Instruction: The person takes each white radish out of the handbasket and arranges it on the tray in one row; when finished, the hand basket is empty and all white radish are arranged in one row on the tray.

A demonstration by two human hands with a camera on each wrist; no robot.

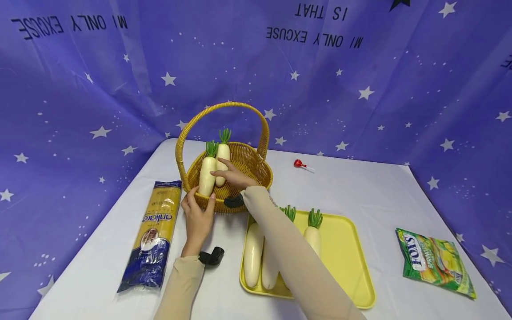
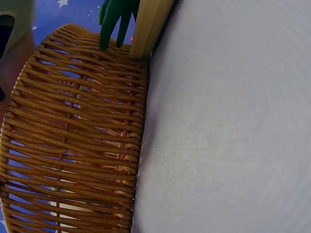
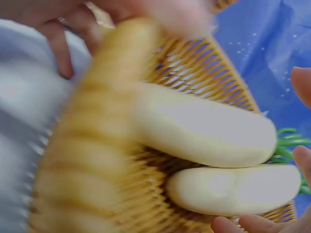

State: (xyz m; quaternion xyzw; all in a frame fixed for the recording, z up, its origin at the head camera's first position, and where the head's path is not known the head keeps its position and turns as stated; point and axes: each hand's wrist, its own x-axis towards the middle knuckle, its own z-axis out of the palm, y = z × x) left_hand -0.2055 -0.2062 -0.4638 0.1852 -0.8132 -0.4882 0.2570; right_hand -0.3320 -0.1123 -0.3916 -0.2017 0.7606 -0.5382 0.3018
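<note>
Two white radishes with green tops stand leaning side by side in the wicker basket point(image 1: 248, 160), the front radish point(image 1: 206, 175) overlapping the rear radish point(image 1: 222, 153). My left hand point(image 1: 198, 222) holds the basket's near-left rim, thumb and fingers spread along it. Reaching inside, my right hand point(image 1: 236, 177) has its fingers loosely extended over the radishes. Seen from the right wrist, fingertips point(image 3: 252, 223) lie right at the lower radish point(image 3: 238, 189), beside the upper radish point(image 3: 209, 126). Wicker side wall point(image 2: 73, 131) fills much of the left wrist view.
A yellow tray point(image 1: 344, 258) with several more radishes lies front right, partly under my right sleeve. Left of the basket is a pasta packet point(image 1: 154, 231). A red lollipop point(image 1: 299, 163) lies at the back, a green candy bag point(image 1: 436, 262) far right.
</note>
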